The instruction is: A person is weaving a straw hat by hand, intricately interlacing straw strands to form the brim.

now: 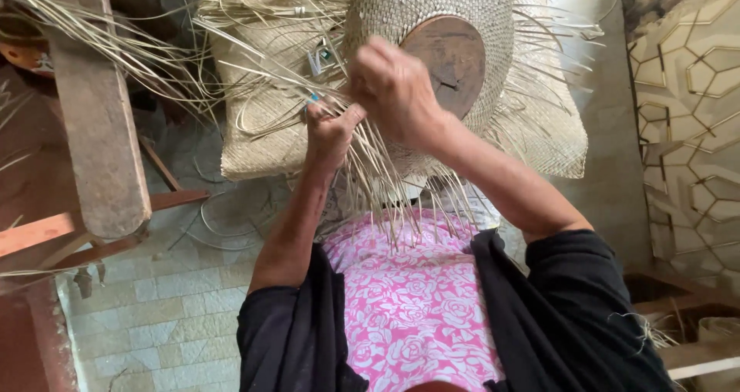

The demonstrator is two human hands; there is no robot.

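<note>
Pale green and grey floor tiles (154, 307) are lying below a heavy wooden beam (96, 107), which is slanting down toward reddish wooden rails (92, 222) just beneath it. Far right of the beam, a wall with a gold hexagon pattern (686, 107) is catching soft daylight, above wooden shelving (678, 299).

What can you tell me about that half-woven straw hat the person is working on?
The straw hat is pale tan, tightly plaited from thin flat strips, and unfinished: loose strands fan out all around its edge. It sits pulled over a round brown wooden block, whose face shows in the middle. The left hand grips a bunch of hanging strands, and the right hand pinches strands against the weave. A woven mat lies behind.
</note>
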